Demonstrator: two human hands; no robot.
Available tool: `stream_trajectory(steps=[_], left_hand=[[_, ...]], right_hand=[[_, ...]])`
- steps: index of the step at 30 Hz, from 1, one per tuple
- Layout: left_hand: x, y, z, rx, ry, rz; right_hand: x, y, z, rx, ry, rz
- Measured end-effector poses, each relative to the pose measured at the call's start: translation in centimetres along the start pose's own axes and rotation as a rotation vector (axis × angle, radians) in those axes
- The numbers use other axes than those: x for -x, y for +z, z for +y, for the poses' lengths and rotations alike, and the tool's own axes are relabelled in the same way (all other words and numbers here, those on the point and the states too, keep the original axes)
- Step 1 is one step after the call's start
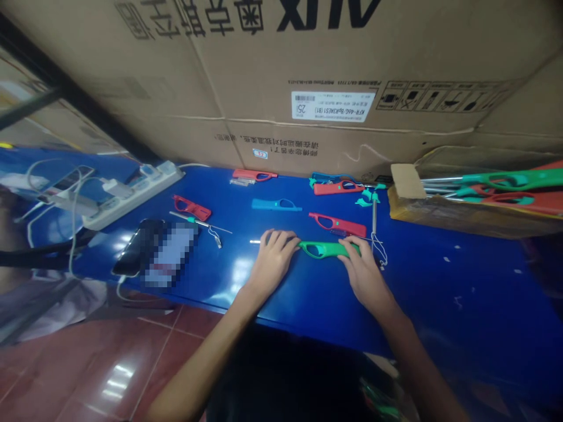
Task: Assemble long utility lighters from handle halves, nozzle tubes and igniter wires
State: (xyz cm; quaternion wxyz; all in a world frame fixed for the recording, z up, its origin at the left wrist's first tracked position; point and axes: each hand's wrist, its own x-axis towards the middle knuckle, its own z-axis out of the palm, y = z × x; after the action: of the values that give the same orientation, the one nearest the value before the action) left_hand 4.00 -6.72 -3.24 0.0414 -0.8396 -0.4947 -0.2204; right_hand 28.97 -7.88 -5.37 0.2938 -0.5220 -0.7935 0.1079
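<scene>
A green long-reach lighter (331,250) lies level between my hands, just over the blue table. My left hand (276,253) closes around its metal tube, whose tip pokes out to the left. The handle's right end is gripped by my right hand (361,265). Just behind are a red lighter casing (338,224) and a blue lighter casing (277,204). Right of my right hand, a metal tube (374,217) with a thin wire stands out beside small green parts (364,200). To the left lie another red casing (192,207) and a metal tube with wire (206,225).
A cardboard box (407,205) at the right holds several finished-looking lighters. Large cartons (246,76) rise behind the table (475,293). Left are a power strip (132,196) with cables and two phones (143,246). Another person's arm (6,246) is at the far left edge.
</scene>
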Motion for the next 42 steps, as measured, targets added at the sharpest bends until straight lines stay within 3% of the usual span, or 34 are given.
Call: stream_trajectory(steps=[12,17,22,29,37,42], left_hand=[[0.1,0.0,0.4,-0.105,-0.025,0.029],[0.2,-0.1,0.3,-0.069,0.109,-0.072],[0.1,0.1,0.6,-0.002,0.130,-0.023],[0.0,0.7,2.2,0.046,0.024,0.037],[0.0,1.6,2.5,0.037,0.012,0.098],[0.2,1.6,3.1,0.002,-0.001,0.060]], right_hand=[[-0.4,-0.5,-0.2,0.143,-0.072,0.018],[-0.5,-0.6,-0.2,0.133,-0.086,0.002],[-0.3,-0.3,-0.2,0.178,-0.090,-0.011],[0.2,0.3,-0.9,0.208,0.006,-0.071],[0.6,0.1,-3.1,0.244,0.152,-0.179],[0.7,0.6,-3.1,0.238,0.150,-0.135]])
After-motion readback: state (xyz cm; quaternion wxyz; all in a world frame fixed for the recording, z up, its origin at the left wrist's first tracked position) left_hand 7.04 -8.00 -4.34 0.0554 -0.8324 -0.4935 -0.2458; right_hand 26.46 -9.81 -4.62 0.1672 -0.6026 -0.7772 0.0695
